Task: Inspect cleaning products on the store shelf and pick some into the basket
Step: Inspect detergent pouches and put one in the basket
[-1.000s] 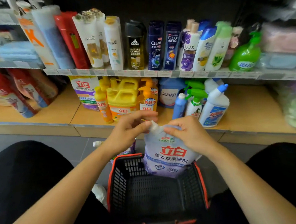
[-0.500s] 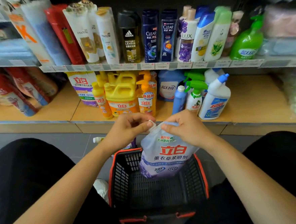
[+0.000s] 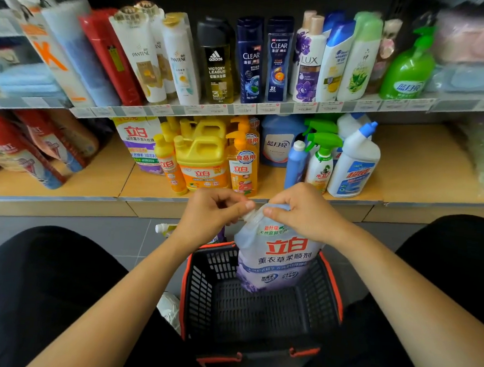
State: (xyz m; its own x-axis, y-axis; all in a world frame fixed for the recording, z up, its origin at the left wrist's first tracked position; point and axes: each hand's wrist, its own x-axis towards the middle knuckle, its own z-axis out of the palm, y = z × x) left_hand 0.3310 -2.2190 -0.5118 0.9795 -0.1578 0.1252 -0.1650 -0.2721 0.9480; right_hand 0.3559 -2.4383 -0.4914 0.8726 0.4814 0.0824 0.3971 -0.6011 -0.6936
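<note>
Purple pouch (image 3: 278, 257) still stands at basket (image 3: 187, 294) far edge | left hand (image 3: 207, 212), right hand (image 3: 302, 207) pinch its top | pick almost done

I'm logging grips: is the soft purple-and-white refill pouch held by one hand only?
No, the left hand pinches the spout of the soft purple-and-white refill pouch while the right hand grips its top edge.
</note>
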